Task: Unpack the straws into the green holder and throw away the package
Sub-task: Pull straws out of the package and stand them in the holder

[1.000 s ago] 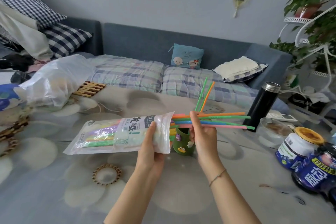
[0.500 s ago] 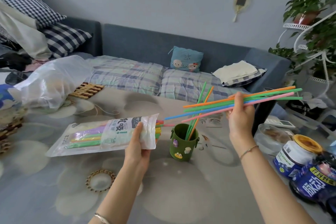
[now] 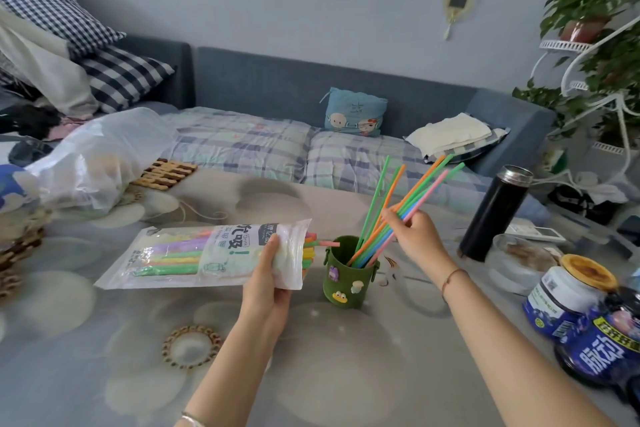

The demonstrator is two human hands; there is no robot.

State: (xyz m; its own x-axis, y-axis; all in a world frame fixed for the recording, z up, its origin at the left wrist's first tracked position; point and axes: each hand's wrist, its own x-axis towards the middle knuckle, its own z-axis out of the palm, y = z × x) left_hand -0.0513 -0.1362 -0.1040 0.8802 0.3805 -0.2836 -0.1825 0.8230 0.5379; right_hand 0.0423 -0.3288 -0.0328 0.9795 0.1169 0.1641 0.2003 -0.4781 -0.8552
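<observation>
A green holder [image 3: 348,282] with small stickers stands upright on the table, just right of centre. My right hand [image 3: 415,236] grips a bundle of coloured straws [image 3: 420,189] whose lower ends sit inside the holder, tilted up to the right. Two more straws lean in the holder on their own. My left hand [image 3: 273,274] holds the open end of the clear straw package [image 3: 207,255], which lies level to the left of the holder. Several straws remain inside it, a few tips poking out toward the holder.
A black flask [image 3: 495,213] stands to the right, beside a glass dish [image 3: 519,262] and blue jars [image 3: 568,298] near the right edge. A clear plastic bag [image 3: 93,163] and a wooden trivet [image 3: 166,175] lie at the far left. A sofa runs behind the table.
My right hand has swung the pulled-out bundle from level to tilted and lowered its ends into the holder. The package stays in my left hand, shifted slightly.
</observation>
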